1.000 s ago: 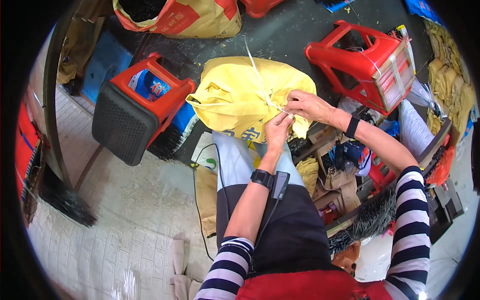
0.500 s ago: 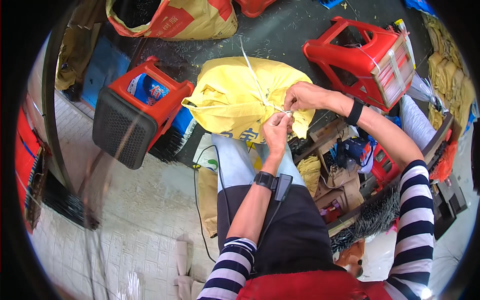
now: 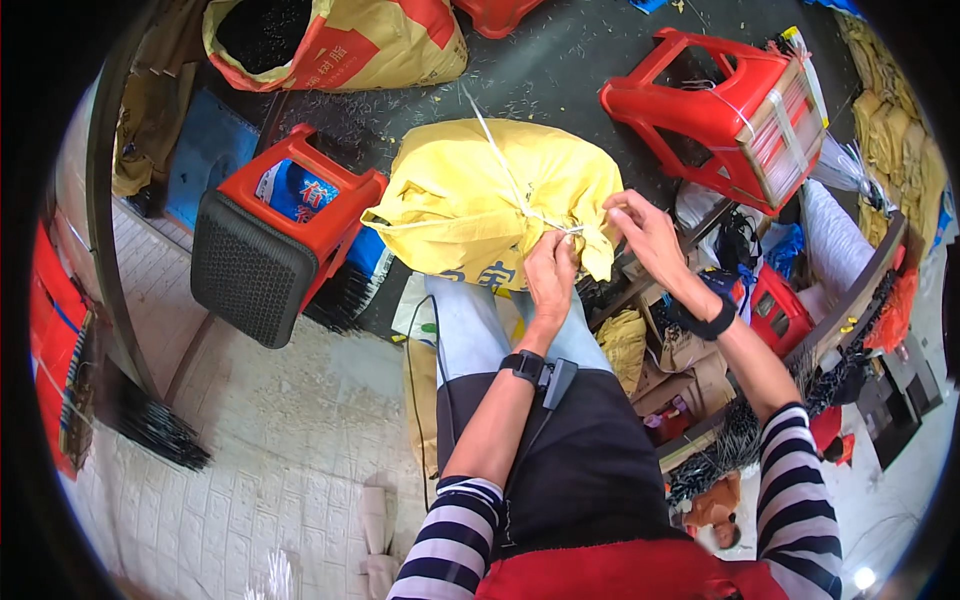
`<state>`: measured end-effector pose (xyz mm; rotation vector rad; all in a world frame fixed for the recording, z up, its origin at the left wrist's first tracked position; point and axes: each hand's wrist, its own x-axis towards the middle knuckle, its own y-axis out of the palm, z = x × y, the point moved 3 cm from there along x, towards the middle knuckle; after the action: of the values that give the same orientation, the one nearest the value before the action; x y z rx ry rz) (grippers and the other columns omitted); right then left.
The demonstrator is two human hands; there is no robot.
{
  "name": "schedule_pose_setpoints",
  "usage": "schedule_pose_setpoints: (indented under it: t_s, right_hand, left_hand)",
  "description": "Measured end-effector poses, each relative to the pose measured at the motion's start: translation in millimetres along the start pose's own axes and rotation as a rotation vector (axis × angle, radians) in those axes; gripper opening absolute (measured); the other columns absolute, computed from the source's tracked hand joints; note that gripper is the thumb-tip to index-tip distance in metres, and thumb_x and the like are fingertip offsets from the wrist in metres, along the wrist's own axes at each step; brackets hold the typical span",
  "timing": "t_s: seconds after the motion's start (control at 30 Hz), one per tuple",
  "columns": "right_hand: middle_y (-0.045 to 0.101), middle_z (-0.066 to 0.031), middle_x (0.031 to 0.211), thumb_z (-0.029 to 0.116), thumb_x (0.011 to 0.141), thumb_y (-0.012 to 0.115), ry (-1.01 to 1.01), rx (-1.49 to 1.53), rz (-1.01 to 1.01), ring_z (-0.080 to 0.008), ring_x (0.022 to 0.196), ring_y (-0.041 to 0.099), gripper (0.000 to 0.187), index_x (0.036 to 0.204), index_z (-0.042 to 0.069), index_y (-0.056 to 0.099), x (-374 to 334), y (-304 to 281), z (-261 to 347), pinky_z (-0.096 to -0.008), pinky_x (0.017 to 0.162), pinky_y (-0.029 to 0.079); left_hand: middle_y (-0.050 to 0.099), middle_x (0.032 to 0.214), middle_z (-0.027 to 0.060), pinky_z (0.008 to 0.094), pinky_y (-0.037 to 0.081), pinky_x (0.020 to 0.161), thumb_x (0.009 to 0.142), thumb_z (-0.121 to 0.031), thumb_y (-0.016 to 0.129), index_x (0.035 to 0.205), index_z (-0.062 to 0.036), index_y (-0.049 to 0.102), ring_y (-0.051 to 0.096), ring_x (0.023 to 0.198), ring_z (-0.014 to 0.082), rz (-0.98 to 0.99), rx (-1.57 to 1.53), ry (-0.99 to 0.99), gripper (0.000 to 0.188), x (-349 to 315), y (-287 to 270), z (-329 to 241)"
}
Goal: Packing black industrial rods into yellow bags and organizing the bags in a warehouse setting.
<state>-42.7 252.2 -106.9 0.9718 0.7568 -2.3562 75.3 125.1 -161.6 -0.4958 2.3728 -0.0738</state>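
Observation:
A full yellow sack (image 3: 450, 170) lies in front of my knees, its right corner bunched up. White string (image 3: 510, 180) runs across its top and wraps the bunched corner, where a knot shows. With thumb and fingers closed, my left hand (image 3: 552, 275) pinches the string at that corner, partly covering the knot. My right hand (image 3: 655, 245) is just right of the bunched corner, fingers apart and curved, with nothing seen in them. Its fingertips come close to the yellow cloth; whether they touch it I cannot tell.
Red stools (image 3: 720, 120) lie tipped at the far right and, with a black seat cover (image 3: 250, 260), at the left. An open printed sack (image 3: 390, 45) of dark bits stands at the far left. A cluttered wooden tray (image 3: 690, 370) with cardboard flanks my right leg. Folded yellow sacks (image 3: 900, 130) are stacked far right.
My right hand has let go at the knot and moved right and slightly down, its fingers opening. The left hand stays at the knot, slightly lower.

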Motion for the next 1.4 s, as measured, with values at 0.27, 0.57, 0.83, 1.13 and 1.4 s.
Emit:
schedule_pose_setpoints:
  t_s: [0.27, 0.57, 0.83, 1.13, 1.4]
  right_hand:
    - [0.067, -0.0127, 0.085, 0.021, 0.087, 0.064, 0.205, 0.234, 0.103, -0.0154, 0.071, 0.066, 0.035, 0.106, -0.002, 0.045, -24, 30, -47, -0.0259, 0.057, 0.052]
    - [0.06, -0.0204, 0.073, 0.019, 0.086, 0.059, 0.085, -0.126, 0.073, -0.034, 0.067, 0.062, 0.028, 0.102, -0.002, 0.052, -26, -1, 7, -0.0402, 0.061, 0.046]
    - [0.054, -0.0261, 0.069, 0.019, 0.084, 0.058, 0.031, -0.179, 0.09, -0.0449, 0.069, 0.057, 0.028, 0.101, -0.003, 0.053, -23, 11, 12, -0.0454, 0.061, 0.043]
    - [0.065, -0.0062, 0.084, 0.038, 0.098, 0.046, 0.232, 0.717, 0.189, -0.0126, 0.071, 0.062, 0.044, 0.11, -0.003, 0.058, -45, 5, -40, -0.0239, 0.06, 0.048]
    - [0.063, -0.002, 0.074, 0.017, 0.091, 0.054, 0.276, 0.507, 0.059, -0.0095, 0.064, 0.056, 0.021, 0.095, 0.0, 0.067, -41, 53, -75, -0.0245, 0.054, 0.042]
  left_hand:
    - [0.061, 0.071, 0.004, 0.0227, 0.044, 0.056, 0.093, -0.009, 0.054, 0.087, 0.0019, 0.06, 0.055, 0.061, 0.0078, -0.168, 0.042, -0.021, 0.014, -9, 14, -1]
    - [0.053, 0.065, 0.0002, 0.0236, 0.042, 0.054, 0.094, -0.008, 0.053, 0.079, -0.0008, 0.054, 0.051, 0.06, 0.0069, -0.017, -0.242, -0.284, 0.016, -19, 31, -15]
    - [0.053, 0.068, 0.0165, 0.0333, 0.043, 0.059, 0.084, -0.002, 0.057, 0.082, 0.0013, 0.053, 0.052, 0.061, 0.019, -0.106, 0.218, 0.092, 0.006, -25, 38, -15]
    - [0.051, 0.064, 0.011, 0.0277, 0.042, 0.057, 0.085, -0.002, 0.058, 0.08, 0.0029, 0.054, 0.045, 0.06, 0.0099, 0.171, 0.172, 0.048, 0.008, -18, 6, -9]
    - [0.059, 0.063, 0.0008, 0.0228, 0.035, 0.047, 0.091, -0.014, 0.057, 0.073, -0.0037, 0.059, 0.047, 0.051, 0.0065, 0.241, -0.229, -0.459, 0.021, -17, 10, -17]
